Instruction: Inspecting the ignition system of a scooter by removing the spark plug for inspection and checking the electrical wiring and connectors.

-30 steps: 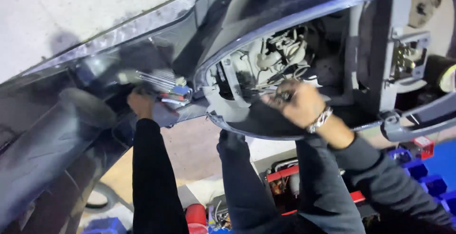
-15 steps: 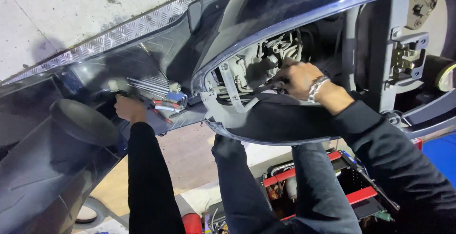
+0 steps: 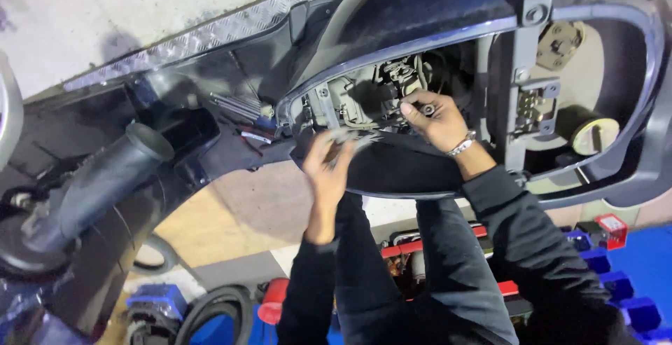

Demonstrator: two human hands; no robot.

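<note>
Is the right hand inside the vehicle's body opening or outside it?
Inside: right hand reaches past the dark curved opening rim, fingertips on the grey parts within.

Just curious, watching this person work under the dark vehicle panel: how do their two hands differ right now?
The right hand wears a silver wristband and reaches deep into the oval opening, fingertips pinching a small dark part; the left hand has a bare wrist and sits lower, at the opening's rim. The right hand is sharp, the left hand blurred, so its grip is unclear. Both come from dark long sleeves and point up.
</note>
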